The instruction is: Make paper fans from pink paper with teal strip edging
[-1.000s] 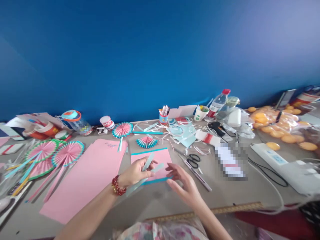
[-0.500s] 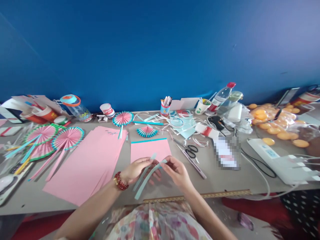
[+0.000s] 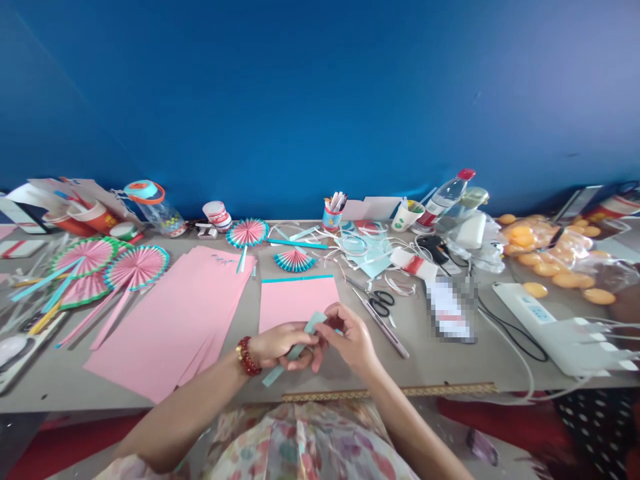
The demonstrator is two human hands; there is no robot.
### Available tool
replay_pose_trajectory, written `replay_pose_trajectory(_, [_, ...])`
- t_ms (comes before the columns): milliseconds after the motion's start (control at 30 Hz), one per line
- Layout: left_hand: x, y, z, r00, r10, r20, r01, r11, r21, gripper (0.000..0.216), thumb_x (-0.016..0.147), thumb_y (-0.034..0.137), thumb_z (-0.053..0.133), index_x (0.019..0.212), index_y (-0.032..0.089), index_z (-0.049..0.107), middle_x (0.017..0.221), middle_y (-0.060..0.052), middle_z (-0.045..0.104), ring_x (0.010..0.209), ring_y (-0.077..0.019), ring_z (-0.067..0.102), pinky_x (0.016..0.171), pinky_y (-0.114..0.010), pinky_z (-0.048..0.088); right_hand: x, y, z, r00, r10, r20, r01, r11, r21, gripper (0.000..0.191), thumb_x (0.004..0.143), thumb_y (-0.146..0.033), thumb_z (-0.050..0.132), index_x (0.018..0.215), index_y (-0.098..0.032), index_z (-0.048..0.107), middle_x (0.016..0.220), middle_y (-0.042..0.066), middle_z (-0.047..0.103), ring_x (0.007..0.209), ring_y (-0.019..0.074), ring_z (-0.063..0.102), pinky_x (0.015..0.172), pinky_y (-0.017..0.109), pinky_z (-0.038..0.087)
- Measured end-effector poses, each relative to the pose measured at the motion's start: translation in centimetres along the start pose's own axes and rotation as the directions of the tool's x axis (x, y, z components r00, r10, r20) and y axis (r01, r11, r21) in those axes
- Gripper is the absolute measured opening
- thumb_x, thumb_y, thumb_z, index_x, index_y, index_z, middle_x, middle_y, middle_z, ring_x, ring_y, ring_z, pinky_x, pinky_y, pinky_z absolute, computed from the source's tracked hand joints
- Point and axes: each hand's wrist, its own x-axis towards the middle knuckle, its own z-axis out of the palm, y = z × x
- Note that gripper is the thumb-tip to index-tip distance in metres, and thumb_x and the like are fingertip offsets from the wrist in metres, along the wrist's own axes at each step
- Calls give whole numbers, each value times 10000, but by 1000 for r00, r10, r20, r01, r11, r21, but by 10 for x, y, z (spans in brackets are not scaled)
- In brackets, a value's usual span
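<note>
A pale green paper strip (image 3: 273,376) runs diagonally through my left hand (image 3: 286,345), which wears a red bead bracelet and is closed on it. My right hand (image 3: 349,337) pinches at the strip's upper end, its fingertips touching those of my left hand. Whether one strip or two lie together there is partly hidden by the fingers. Just beyond both hands lies a pink paper sheet (image 3: 300,303) with a blue band (image 3: 297,279) along its far edge. A folded pink and blue paper fan (image 3: 294,261) rests behind that sheet.
Pink sheets (image 3: 170,313) and round paper fans (image 3: 137,267) lie to the left. Scissors (image 3: 383,303) and a slim pink-white cutter-like tool (image 3: 387,331) lie to the right, with a power strip (image 3: 545,327) farther over. A wooden ruler (image 3: 390,392) runs along the front edge.
Two separate strip lengths hung between my hands before; now one lower end shows. My hands have come together, and the right fingers have moved in to the strip's upper end.
</note>
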Motion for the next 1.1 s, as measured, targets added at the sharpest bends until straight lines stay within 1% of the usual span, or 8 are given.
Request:
replay_pose_trajectory(133, [3,2,0,999,-23,41,24,999,-30,152,788,233,534,868,133,615,629,-36,667,311,-42,377,309,-179,123,4,1,-3,996,52,73,-56,997,56,311,825,-436,711,1002,-211,589,709,-24,621,627,136,568,594,249,435])
replay_pose_trajectory(200, [4,2,0,998,-43,56,44,999,-2,153,779,223,531,868,132,616,637,-38,674,310,-43,382,305,-180,132,7,-1,-5,979,85,183,-107,988,113,303,840,-477,687,937,-200,609,682,-20,619,606,133,558,588,252,426])
replay_pose_trajectory(267, [4,1,-4,996,-60,59,57,997,44,160,808,257,549,903,140,603,682,-44,692,331,-53,440,300,-172,162,9,-4,-9,971,103,214,-135,981,141,321,830,-499,691,802,-190,605,638,-24,591,580,124,525,576,252,405])
replay_pose_trajectory(333, [1,-2,-10,999,-32,10,31,994,102,204,851,338,584,946,158,573,743,-49,710,393,-78,547,314,-159,257,11,-6,-15,984,111,140,-129,984,127,351,801,-508,716,738,-184,597,626,-30,555,573,113,480,558,246,373])
replay_pose_trajectory(467, [-14,0,-27,980,86,-182,-48,977,206,343,883,497,591,921,157,565,821,-94,742,556,-138,682,414,-179,425,9,-5,-28,987,157,-44,-152,983,107,408,757,-551,739,694,-190,560,585,-48,466,534,98,396,508,235,306])
replay_pose_trajectory(633, [-36,13,-30,891,238,-388,-91,928,360,340,877,490,606,830,153,601,794,-78,746,537,-120,652,485,-203,452,2,-4,-31,973,214,-88,-198,968,155,424,735,-562,759,691,-195,551,587,-33,500,553,113,435,520,240,334])
replay_pose_trajectory(800, [-43,16,-22,786,350,-510,-124,897,424,260,853,421,655,885,170,596,780,-42,738,536,-116,638,544,-228,492,-4,-2,-30,982,173,-82,-156,971,182,372,802,-527,717,725,-188,585,631,-21,523,595,123,464,564,248,368])
replay_pose_trajectory(1100, [-42,10,-14,645,420,-638,-298,907,296,272,830,417,690,901,172,597,730,-49,739,542,-129,624,575,-263,516,-9,2,-35,985,153,-85,-140,980,142,386,811,-540,701,708,-193,569,620,-18,505,585,123,439,537,245,347])
